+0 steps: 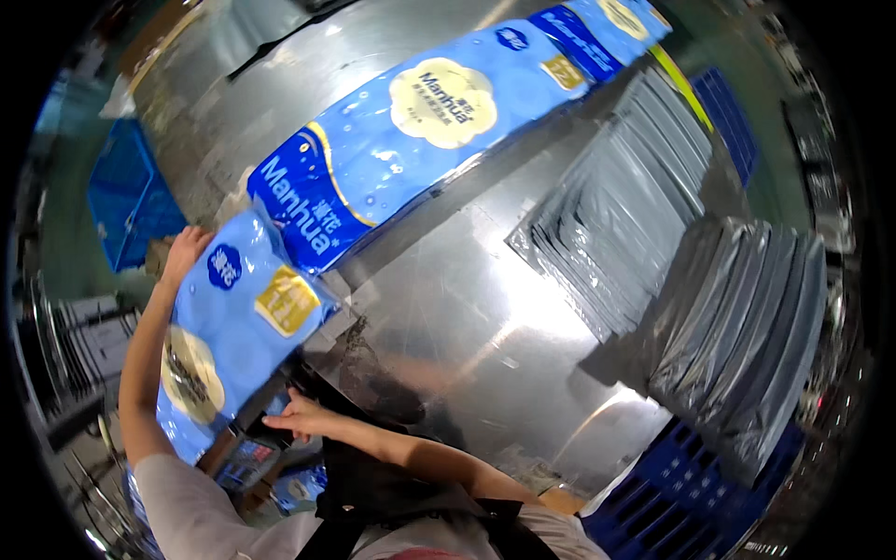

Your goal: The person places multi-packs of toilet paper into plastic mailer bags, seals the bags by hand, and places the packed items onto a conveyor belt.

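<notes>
Flanking the blue pack (241, 313), left hand (188, 253) curls, right hand (297, 416) points.

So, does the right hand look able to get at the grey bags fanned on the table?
Probably yes: the right hand seems empty, and nothing visible blocks its way across the metal table to the grey bags, though a stretch looks likely.

A shiny, scuffed metal worktable (448, 336) fills the centre. On its right lies a fanned stack of grey plastic mailing bags (616, 205); nearer, a second, darker grey stack (747, 317) partly covers a navy slatted plastic crate (644, 513). Beyond the table's left edge sits a bright blue plastic bin (126, 191).
</notes>
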